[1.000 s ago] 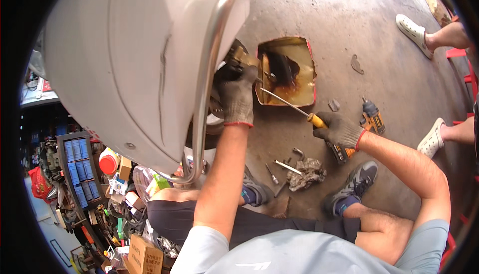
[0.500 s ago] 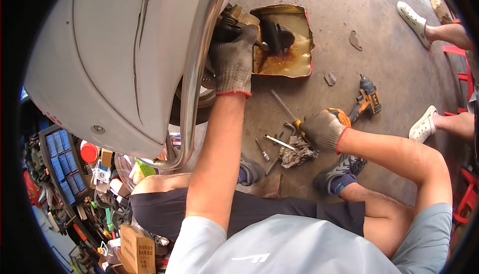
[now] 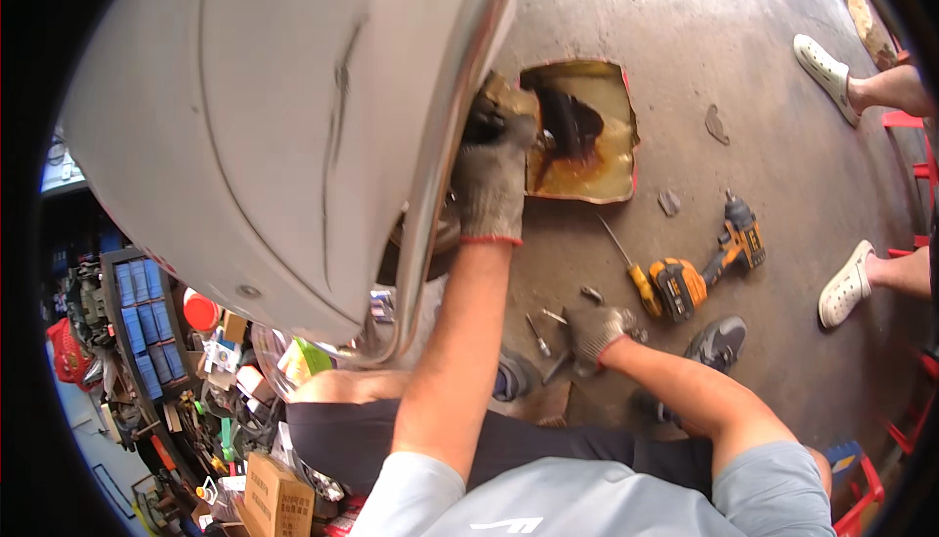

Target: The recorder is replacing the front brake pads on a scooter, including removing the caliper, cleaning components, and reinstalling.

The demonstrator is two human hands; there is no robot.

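Note:
My left hand (image 3: 492,180), in a grey knitted glove with a red cuff, is closed round a dull brass-coloured brake caliper (image 3: 511,99) beside the pale vehicle body (image 3: 284,126). Close to its fingers stands a cut-open metal can (image 3: 579,195) with dark, oily liquid in it. My right hand (image 3: 595,332), also gloved, reaches down onto a small heap of tools on the floor. It covers most of a crumpled grey rag there, and its fingertips are hidden. A light-coloured rod (image 3: 554,317) sticks out by its fingers. A small socket tool (image 3: 540,335) lies just left.
A yellow-handled screwdriver (image 3: 643,288) and an orange-black impact wrench (image 3: 726,248) lie right of the can. Two flat metal pieces, one a thin plate (image 3: 717,124), are on the floor. Another person's pale clogs (image 3: 846,285) are at right. A cardboard box (image 3: 275,498) and clutter fill the lower left.
My right hand has left the screwdriver and moved left and nearer me, onto the rag and tools. My left hand keeps its hold on the caliper. The whole view has shifted.

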